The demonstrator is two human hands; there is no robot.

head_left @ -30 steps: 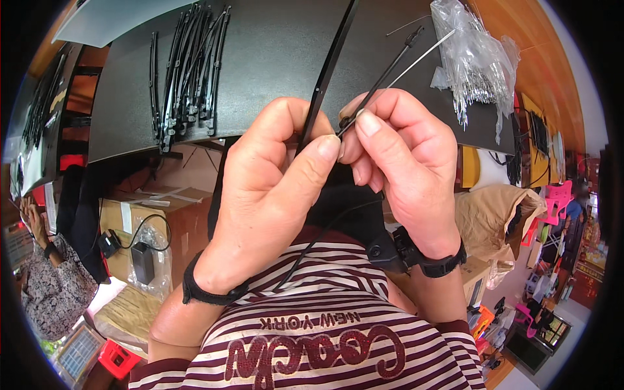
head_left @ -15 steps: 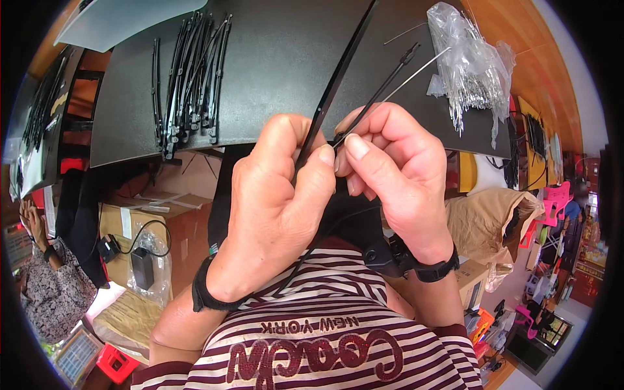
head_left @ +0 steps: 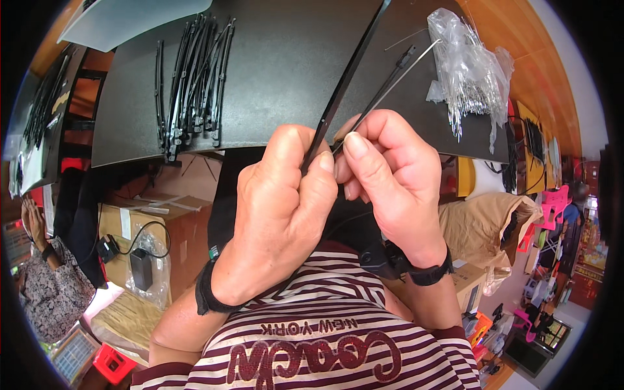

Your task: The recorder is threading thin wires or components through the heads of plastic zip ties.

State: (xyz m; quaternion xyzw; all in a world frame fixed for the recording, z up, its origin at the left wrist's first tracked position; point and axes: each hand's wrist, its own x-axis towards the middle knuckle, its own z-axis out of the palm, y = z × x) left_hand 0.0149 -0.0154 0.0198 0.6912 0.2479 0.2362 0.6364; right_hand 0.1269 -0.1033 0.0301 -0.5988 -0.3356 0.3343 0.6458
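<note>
A long, flat black strip (head_left: 338, 91) slants up and away from my left hand (head_left: 276, 201), pinched between its thumb and fingers. My right hand (head_left: 398, 179) is closed on a thinner black strip (head_left: 389, 83) with a small block at its far end, together with a thin silver metal rod (head_left: 414, 65) lying alongside it. The fingertips of both hands meet above the table's near edge, where the pieces come together. The exact contact there is hidden by the fingers.
On the dark table (head_left: 266, 65), a bundle of black strips (head_left: 195, 84) lies at the left. A clear plastic bag of silver rods (head_left: 471, 78) is at the right, beside one loose rod (head_left: 404, 39). Below left stands a cardboard box (head_left: 146, 240); another person's hand (head_left: 32, 221) shows far left.
My hands have shifted slightly, still close together. The metal rod and the thinner black strip have swung a little closer to each other.
</note>
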